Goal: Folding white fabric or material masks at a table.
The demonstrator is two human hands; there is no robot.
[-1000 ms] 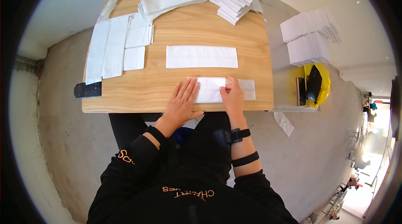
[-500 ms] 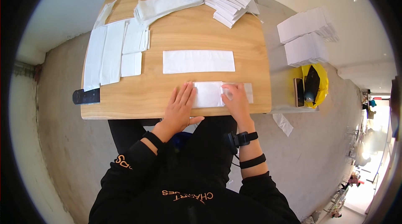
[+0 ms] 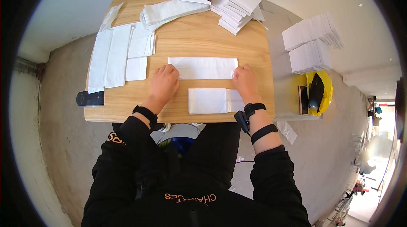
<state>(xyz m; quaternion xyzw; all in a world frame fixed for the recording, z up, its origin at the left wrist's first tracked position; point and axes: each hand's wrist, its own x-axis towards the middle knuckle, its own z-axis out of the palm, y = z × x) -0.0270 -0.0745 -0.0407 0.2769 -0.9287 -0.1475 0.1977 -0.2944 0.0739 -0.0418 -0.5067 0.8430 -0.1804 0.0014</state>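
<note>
Both hands have left the small folded white paper piece (image 3: 211, 100) at the near edge of the light wooden table (image 3: 203, 40). Left hand (image 3: 164, 83) and right hand (image 3: 244, 79) now pinch opposite ends of the long white paper strip (image 3: 203, 67), fingers curled closed on it.

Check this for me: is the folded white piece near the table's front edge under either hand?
No, the folded piece lies free, while the left hand and right hand touch the long white sheet beyond it.
</note>
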